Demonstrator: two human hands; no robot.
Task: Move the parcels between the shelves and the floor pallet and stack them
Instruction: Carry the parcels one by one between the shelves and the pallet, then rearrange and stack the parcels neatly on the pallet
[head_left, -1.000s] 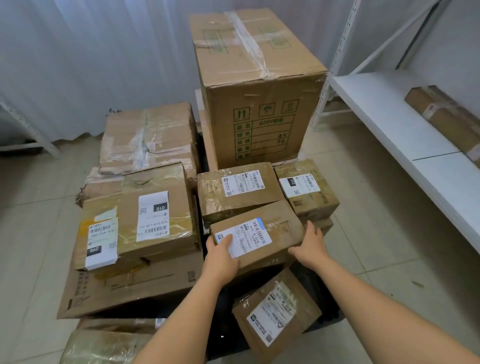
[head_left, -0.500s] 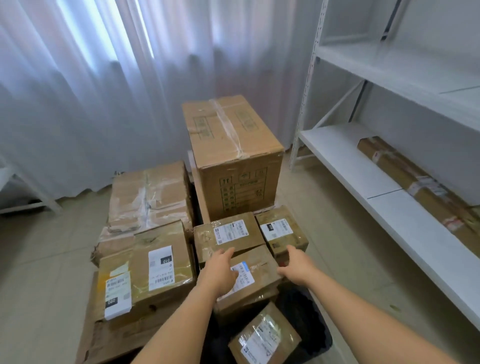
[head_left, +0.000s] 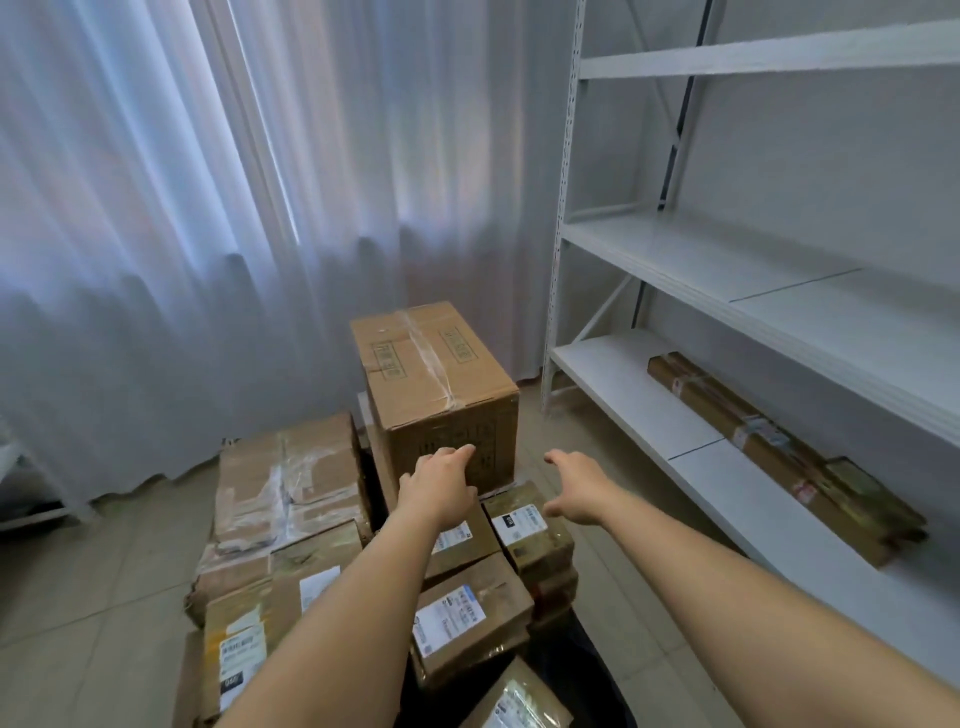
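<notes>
A tall taped cardboard box (head_left: 436, 384) stands at the far end of the floor stack. My left hand (head_left: 439, 486) reaches toward its front face with fingers straight, holding nothing. My right hand (head_left: 579, 491) is stretched out to the right of that box, fingers spread, also holding nothing. Below my arms lie small labelled parcels: one (head_left: 472, 623) with a white and blue label, one (head_left: 530, 525) at the right, one (head_left: 462, 540) partly hidden by my left forearm. A wide taped parcel (head_left: 288, 478) lies at the left.
A white metal shelf rack (head_left: 649, 395) stands on the right; a long flat brown parcel (head_left: 779, 452) lies on its lowest shelf. The shelves above hold nothing. White curtains hang behind the stack. More labelled parcels (head_left: 249, 629) fill the lower left, on a tiled floor.
Both hands let go of the small labelled parcel and moved forward and up toward the tall box. The view tilted upward, showing more of the rack.
</notes>
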